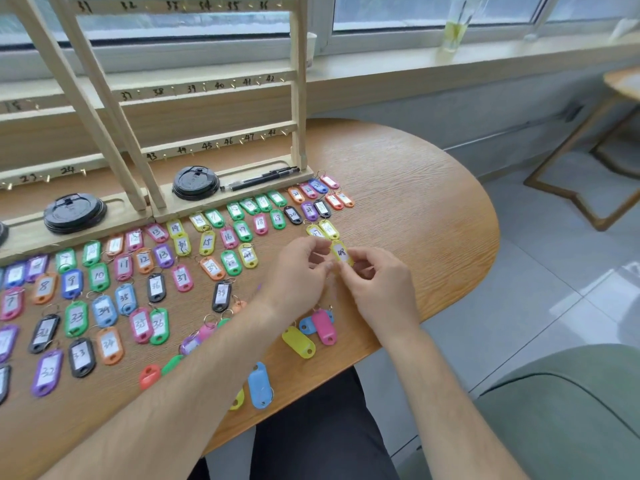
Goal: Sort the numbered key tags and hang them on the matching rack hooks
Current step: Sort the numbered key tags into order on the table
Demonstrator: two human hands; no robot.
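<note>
Pinching a yellow key tag (341, 252), left hand (298, 268) and right hand (377, 282) meet near the table's (433, 202) right edge.

**Bright, even daylight; soft at the edges**

Your light comes from the windows (433, 8) ahead, diffuse. Shadows on the table (398, 168) are faint. Pale glare on the floor tiles (606, 282) at right. Your left hand (298, 268) and right hand (377, 285) are motion-blurred at the fingertips, around the yellow tag (341, 252). Wide-angle distortion bends the rack (298, 98) uprights and the sill (450, 60). Tags at the left edge (12, 303) are soft, their numbers barely legible.
</note>
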